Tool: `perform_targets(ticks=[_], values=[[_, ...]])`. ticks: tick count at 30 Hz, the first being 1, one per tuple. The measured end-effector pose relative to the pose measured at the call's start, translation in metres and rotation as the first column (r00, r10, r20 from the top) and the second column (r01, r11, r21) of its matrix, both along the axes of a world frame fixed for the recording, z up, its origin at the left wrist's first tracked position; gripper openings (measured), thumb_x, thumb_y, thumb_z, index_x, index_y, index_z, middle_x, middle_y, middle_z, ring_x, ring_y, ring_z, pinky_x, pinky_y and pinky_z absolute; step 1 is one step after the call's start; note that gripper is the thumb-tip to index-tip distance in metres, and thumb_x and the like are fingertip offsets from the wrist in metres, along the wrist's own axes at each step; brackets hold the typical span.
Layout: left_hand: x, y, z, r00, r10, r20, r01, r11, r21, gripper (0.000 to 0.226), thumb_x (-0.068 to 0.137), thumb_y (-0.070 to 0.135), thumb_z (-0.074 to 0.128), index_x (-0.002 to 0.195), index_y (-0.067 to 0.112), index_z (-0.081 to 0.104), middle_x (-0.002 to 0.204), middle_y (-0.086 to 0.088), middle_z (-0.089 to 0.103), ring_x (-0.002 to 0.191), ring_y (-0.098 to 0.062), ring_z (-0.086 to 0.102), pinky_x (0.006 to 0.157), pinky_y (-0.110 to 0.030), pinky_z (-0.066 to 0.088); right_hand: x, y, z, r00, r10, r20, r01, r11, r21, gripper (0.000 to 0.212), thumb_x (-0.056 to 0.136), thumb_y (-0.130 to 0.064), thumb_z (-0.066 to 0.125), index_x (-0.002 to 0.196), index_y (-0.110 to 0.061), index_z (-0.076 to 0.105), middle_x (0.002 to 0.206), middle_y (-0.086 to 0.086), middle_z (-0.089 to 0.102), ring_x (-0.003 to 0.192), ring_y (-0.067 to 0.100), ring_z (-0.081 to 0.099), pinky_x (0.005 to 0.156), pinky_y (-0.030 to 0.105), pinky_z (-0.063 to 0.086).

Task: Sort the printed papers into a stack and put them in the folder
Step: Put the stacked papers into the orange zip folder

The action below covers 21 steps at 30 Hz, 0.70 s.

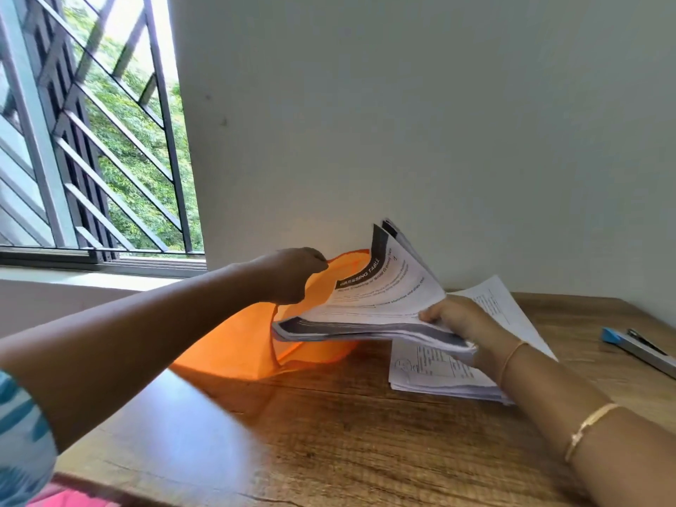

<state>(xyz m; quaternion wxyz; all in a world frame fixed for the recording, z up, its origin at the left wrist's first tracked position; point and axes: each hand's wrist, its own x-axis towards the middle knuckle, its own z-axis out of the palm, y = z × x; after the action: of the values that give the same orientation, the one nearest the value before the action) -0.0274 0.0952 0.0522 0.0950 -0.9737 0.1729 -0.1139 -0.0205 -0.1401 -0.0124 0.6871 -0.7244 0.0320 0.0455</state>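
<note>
Left hand (pixel 292 276) pinches the orange translucent folder (pixel 234 345) open; at its three o'clock, right hand (pixel 457 320) grips the fanned printed-paper stack (pixel 365 309).

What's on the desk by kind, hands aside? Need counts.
folder: 1 (orange)
paper piles: 2 (held stack, desk pile)
stapler: 1
Total: 4
</note>
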Motion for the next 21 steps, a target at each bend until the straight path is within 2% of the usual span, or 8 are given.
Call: perform_targets(ticks=[3, 5, 7, 9, 11, 14, 18, 21], values=[[0.008, -0.001, 0.002, 1.0, 0.023, -0.009, -0.023, 0.999, -0.03, 0.061, 0.088, 0.002, 0.055, 0.144, 0.016, 0.036, 0.15, -0.001, 0.035, 0.134, -0.016, 0.037, 0.103, -0.025, 0.037, -0.007, 0.017, -0.002, 0.987, -0.014, 0.159, 0.044, 0.981, -0.191, 0.017, 0.087, 0.004, 0.05, 0.088, -0.011, 0.058, 0.077, 0.006, 0.061, 0.069, 0.019, 0.057, 0.05, 0.021, 0.04], [0.011, 0.0, 0.005, 0.999, 0.042, 0.01, -0.041, 0.998, -0.05, 0.061, 0.089, 0.0, 0.053, 0.145, 0.015, 0.035, 0.151, -0.001, 0.034, 0.136, -0.015, 0.035, 0.105, -0.024, 0.034, -0.008, 0.023, -0.006, 0.972, -0.021, 0.233, 0.081, 0.964, -0.252, 0.017, 0.085, 0.002, 0.049, 0.081, -0.01, 0.06, 0.082, 0.01, 0.064, 0.075, 0.023, 0.058, 0.057, 0.023, 0.043], [0.011, -0.001, 0.007, 0.998, 0.054, 0.014, -0.053, 0.996, -0.079, 0.062, 0.088, 0.0, 0.052, 0.145, 0.014, 0.034, 0.151, -0.001, 0.033, 0.137, -0.015, 0.033, 0.107, -0.024, 0.032, -0.009, 0.027, -0.005, 0.967, -0.037, 0.251, 0.095, 0.97, -0.224, 0.02, 0.084, 0.003, 0.048, 0.077, -0.012, 0.06, 0.086, 0.012, 0.065, 0.079, 0.026, 0.06, 0.061, 0.025, 0.046], [0.008, -0.004, 0.009, 0.999, 0.046, 0.001, -0.045, 0.994, -0.099, 0.062, 0.088, 0.0, 0.053, 0.145, 0.015, 0.035, 0.15, -0.001, 0.034, 0.137, -0.015, 0.032, 0.107, -0.024, 0.031, -0.011, 0.029, -0.001, 0.968, -0.042, 0.248, 0.08, 0.986, -0.147, 0.024, 0.086, 0.004, 0.048, 0.076, -0.015, 0.058, 0.08, 0.007, 0.063, 0.074, 0.021, 0.058, 0.053, 0.022, 0.043], [0.005, -0.01, 0.008, 1.0, 0.026, -0.016, -0.028, 0.993, -0.114, 0.061, 0.088, 0.001, 0.054, 0.144, 0.016, 0.036, 0.15, 0.0, 0.035, 0.137, -0.015, 0.031, 0.107, -0.024, 0.03, -0.012, 0.033, 0.005, 0.968, -0.039, 0.249, 0.067, 0.992, -0.108, 0.024, 0.088, 0.003, 0.048, 0.077, -0.017, 0.057, 0.077, 0.003, 0.062, 0.071, 0.017, 0.057, 0.047, 0.02, 0.041], [0.003, -0.019, 0.009, 0.999, 0.016, -0.031, -0.02, 0.991, -0.132, 0.06, 0.089, 0.003, 0.054, 0.144, 0.016, 0.036, 0.149, 0.0, 0.036, 0.138, -0.015, 0.03, 0.109, -0.026, 0.028, -0.007, 0.046, 0.009, 0.963, -0.048, 0.266, 0.083, 0.989, -0.12, 0.021, 0.088, 0.002, 0.047, 0.08, -0.015, 0.058, 0.084, 0.004, 0.064, 0.076, 0.019, 0.059, 0.052, 0.022, 0.043], [0.008, -0.02, 0.013, 0.998, 0.055, -0.04, -0.063, 0.965, -0.253, 0.06, 0.088, -0.002, 0.053, 0.143, 0.016, 0.039, 0.146, 0.0, 0.041, 0.134, -0.016, 0.036, 0.106, -0.029, 0.034, -0.001, 0.066, 0.006, 0.956, -0.029, 0.291, 0.113, 0.954, -0.277, 0.024, 0.092, -0.006, 0.046, 0.108, -0.007, 0.063, 0.111, 0.012, 0.065, 0.094, 0.027, 0.059, 0.069, 0.03, 0.049], [0.014, -0.012, 0.016, 0.993, 0.116, 0.005, -0.104, 0.907, -0.408, 0.059, 0.086, -0.005, 0.052, 0.141, 0.015, 0.043, 0.143, -0.002, 0.045, 0.127, -0.018, 0.044, 0.098, -0.028, 0.044, 0.0, 0.07, 0.004, 0.941, 0.017, 0.339, 0.132, 0.901, -0.413, 0.023, 0.092, -0.008, 0.046, 0.109, -0.006, 0.061, 0.113, 0.013, 0.064, 0.089, 0.025, 0.055, 0.069, 0.028, 0.041]])
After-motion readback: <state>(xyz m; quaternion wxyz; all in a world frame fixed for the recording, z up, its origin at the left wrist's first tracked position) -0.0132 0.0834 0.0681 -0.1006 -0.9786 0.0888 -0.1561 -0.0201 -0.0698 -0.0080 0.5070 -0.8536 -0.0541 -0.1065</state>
